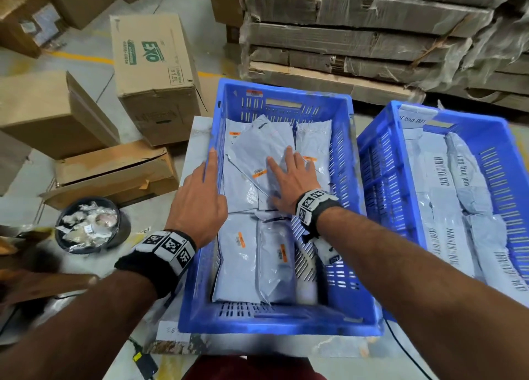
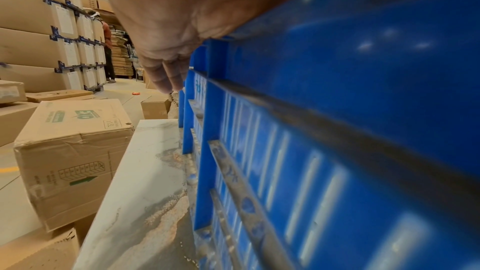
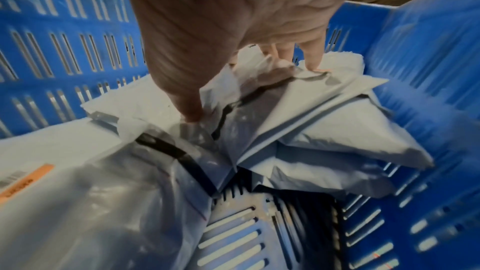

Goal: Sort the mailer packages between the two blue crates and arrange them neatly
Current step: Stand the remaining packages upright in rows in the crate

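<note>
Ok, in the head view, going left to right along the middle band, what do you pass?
Round black bin of scraps → left hand resting on the near crate's left rim → right hand flat on a grey mailer inside that blue crate → second blue crate holding barcoded mailers.
</note>
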Motion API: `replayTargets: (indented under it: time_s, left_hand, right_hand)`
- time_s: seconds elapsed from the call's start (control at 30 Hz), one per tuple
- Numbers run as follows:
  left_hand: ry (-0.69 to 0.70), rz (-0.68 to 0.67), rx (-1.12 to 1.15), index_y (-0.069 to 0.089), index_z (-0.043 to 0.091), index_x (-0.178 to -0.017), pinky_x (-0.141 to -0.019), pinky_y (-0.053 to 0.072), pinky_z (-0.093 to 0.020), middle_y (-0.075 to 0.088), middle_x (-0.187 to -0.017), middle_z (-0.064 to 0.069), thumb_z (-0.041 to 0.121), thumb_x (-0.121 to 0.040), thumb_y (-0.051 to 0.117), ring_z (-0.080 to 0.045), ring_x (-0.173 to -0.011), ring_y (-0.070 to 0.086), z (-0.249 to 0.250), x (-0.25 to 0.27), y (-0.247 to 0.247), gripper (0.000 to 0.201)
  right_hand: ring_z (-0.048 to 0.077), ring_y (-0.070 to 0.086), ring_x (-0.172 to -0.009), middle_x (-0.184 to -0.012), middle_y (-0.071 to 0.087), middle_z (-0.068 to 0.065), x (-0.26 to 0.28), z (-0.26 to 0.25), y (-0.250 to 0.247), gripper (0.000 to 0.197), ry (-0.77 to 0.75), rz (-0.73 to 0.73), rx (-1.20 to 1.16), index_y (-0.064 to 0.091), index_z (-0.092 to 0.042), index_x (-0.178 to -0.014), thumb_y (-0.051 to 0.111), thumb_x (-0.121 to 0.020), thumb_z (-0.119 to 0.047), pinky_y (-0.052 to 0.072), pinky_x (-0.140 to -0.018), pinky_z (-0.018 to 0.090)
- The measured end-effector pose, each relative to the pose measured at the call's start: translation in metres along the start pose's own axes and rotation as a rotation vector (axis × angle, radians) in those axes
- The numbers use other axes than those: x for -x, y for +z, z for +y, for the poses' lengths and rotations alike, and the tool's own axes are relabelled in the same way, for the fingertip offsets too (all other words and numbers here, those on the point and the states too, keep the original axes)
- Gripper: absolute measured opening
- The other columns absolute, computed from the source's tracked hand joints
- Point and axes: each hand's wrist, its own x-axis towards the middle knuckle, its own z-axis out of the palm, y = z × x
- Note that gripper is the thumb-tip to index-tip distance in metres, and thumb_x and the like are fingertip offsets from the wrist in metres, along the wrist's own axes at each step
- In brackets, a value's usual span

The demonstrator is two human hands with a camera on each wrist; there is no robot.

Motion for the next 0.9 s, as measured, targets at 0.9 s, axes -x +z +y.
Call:
replayTargets:
  time_s: [0.9]
  left_hand:
    - [0.002,-0.025,-0.026,-0.002,0.015,-0.161,-0.100,0.045,-0.047,0.040,-0.148,-0.014,0.023,-0.090,0.045,-0.036,-0.119,0.049,-0.004,-0.002,0.004,0.086]
  right_hand:
    - [0.047,0.043,-0.133,-0.160,-0.017,0.019,0.088,-0.083,-0.015,0.098,-0.079,-0.540,-0.450,-0.021,-0.034,-0.154,0.041,-0.089,-0.073,0.036,-0.111,0.049]
